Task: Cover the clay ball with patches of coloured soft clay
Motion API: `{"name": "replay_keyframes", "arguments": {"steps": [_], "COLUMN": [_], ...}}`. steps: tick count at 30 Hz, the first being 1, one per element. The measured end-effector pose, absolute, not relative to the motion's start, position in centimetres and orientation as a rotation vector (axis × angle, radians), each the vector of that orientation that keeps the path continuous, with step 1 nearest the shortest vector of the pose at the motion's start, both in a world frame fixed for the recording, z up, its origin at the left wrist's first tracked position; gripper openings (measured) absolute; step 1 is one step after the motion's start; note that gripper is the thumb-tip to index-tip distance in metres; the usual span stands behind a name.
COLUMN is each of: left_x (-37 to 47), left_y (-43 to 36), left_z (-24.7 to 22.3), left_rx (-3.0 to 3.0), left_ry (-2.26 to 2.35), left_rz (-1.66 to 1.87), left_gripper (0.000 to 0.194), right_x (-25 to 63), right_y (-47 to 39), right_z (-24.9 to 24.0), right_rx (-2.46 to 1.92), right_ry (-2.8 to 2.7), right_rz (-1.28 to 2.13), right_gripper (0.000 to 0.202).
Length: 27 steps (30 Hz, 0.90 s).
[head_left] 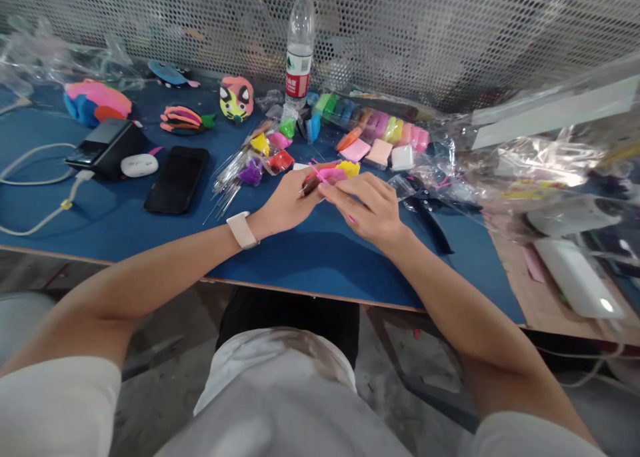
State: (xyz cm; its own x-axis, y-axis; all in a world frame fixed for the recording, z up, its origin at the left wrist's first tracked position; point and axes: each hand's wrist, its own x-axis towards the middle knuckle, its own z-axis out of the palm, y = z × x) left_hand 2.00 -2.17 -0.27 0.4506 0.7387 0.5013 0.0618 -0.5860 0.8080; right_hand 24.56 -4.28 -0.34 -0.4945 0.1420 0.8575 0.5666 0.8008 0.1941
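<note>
- The left hand (296,200) is closed around one side of a colourful clay piece (333,174) with pink, orange and yellow parts; a dark part shows by its fingers.
- The right hand (371,207) has its fingertips gathered narrowly on the pink part of the same clay piece, close beside the left hand; exactly which fingers press it is hard to tell.
- The clay piece is between the hands, held above the blue surface (310,264).
- A pale wristband (242,230) circles the left wrist.
- Just beyond the hands lie a pink block (355,150), a peach block (379,153) and a white block (402,158), in a row.
- Farther behind them is a row of coloured clay packs (380,125) under clear plastic.
- Left of the left hand are small bags of coloured clay (251,170) and a bundle of thin metal sticks (229,182), then a black phone (177,179).
- Beyond the left hand stand a bottle (299,67) with a red cap and a painted mask (237,99).
- Right of the right hand, a black strap (431,222) lies near crumpled plastic.
</note>
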Motion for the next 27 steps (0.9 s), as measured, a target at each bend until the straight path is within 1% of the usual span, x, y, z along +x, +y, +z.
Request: {"name": "replay_keyframes", "arguments": {"steps": [6, 12, 17, 23, 27], "left_x": [2.18, 2.25, 2.30, 2.28, 2.32], "left_y": [-2.05, -2.06, -1.99, -2.18, -2.40], "left_z": [-0.55, -0.68, -0.77, -0.68, -0.27], "left_rx": [1.961, 1.976, 1.971, 1.929, 1.922], "left_ry": [0.658, 0.685, 0.668, 0.658, 0.660], "left_rz": [1.214, 1.239, 1.233, 1.209, 1.185], "left_gripper": [0.049, 0.049, 0.049, 0.051, 0.054], "right_x": [24.83, 24.66, 24.43, 24.26, 24.54], "right_y": [-4.43, -4.07, -4.07, -4.15, -3.98], "right_z": [-0.54, -0.70, -0.39, -0.47, -0.98], "right_rx": [-0.630, -0.553, -0.563, -0.505, -0.542], "right_ry": [-2.097, -2.007, -1.998, -1.956, -1.934], "right_rz": [-0.492, -0.482, -0.464, -0.428, -0.410], "right_gripper": [0.045, 0.053, 0.048, 0.053, 0.052]}}
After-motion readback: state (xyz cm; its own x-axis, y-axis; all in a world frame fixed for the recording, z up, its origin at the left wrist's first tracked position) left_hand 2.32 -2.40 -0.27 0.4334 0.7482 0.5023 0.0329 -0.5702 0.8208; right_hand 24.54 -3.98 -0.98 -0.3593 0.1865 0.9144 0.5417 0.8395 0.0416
